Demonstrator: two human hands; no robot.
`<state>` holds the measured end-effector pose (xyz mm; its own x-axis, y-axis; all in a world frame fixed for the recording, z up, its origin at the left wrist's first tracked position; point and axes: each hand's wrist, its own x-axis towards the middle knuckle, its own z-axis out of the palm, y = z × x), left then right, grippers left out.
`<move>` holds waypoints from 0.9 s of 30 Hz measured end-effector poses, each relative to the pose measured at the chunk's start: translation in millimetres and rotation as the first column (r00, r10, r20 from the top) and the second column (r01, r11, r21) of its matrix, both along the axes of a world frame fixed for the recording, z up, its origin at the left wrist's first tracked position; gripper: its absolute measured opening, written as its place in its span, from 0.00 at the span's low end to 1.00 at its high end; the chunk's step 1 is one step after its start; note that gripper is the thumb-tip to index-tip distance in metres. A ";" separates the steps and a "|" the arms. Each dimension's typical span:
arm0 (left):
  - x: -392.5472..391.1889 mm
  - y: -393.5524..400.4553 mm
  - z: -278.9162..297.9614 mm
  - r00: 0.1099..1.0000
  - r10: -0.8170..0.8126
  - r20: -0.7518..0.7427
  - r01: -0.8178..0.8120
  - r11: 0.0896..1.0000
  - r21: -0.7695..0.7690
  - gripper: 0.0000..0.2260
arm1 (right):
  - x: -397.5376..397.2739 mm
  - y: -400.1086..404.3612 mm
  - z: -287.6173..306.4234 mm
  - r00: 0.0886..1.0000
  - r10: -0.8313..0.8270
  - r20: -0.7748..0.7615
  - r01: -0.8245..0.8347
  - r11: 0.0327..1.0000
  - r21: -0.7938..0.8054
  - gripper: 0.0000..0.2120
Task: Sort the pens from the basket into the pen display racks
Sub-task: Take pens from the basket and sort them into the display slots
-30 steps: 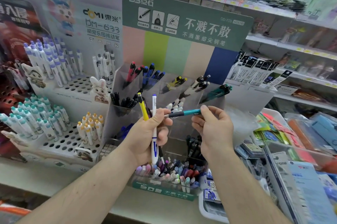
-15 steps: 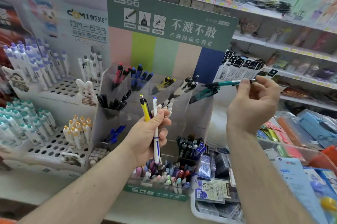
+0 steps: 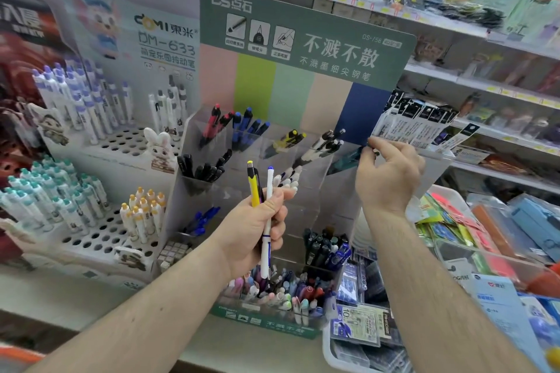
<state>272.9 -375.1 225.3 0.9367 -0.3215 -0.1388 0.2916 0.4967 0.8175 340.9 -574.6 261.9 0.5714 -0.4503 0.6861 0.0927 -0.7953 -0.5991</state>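
My left hand grips two pens upright in front of the clear acrylic pen rack: a yellow and black pen and a white pen with a blue tip. My right hand is at the rack's top right compartment. Its fingertips pinch the back end of a teal pen, which slants down into that compartment among other teal pens. Other compartments hold red, blue, yellow, black and white pens, sorted by colour.
A white holed rack with capped white pens stands to the left. A green header board rises behind the acrylic rack. A white tray of refill packs sits at the lower right. Stocked shop shelves run behind.
My right hand took the teal pen from in front of my left hand, carried it up and right, then lowered it tip-first into the top right compartment. My left hand stayed in place.
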 end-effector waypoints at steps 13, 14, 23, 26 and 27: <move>4.8 9.0 5.8 0.940 0.338 -0.036 -0.340 0.938 -0.063 0.12 | -93.0 77.9 -11.3 0.414 0.699 -0.584 -0.650 0.676 0.348 0.14; 4.9 10.1 5.6 0.932 0.362 -0.034 -0.364 0.929 -0.067 0.12 | -95.8 80.2 -15.1 0.404 0.679 -0.613 -0.669 0.676 0.308 0.16; 7.4 33.4 6.1 0.872 0.486 -0.059 -0.489 0.869 -0.078 0.13 | -100.5 77.3 -21.5 0.584 0.701 -0.409 -0.596 0.712 0.370 0.10; 6.5 43.3 4.6 0.904 0.414 -0.109 -0.426 0.894 -0.140 0.14 | -96.8 73.3 -20.0 0.638 0.716 -0.283 -0.520 0.672 0.527 0.06; 5.7 45.1 3.3 0.913 0.390 -0.122 -0.406 0.900 -0.160 0.14 | -95.7 72.9 -20.0 0.647 0.712 -0.274 -0.518 0.674 0.527 0.06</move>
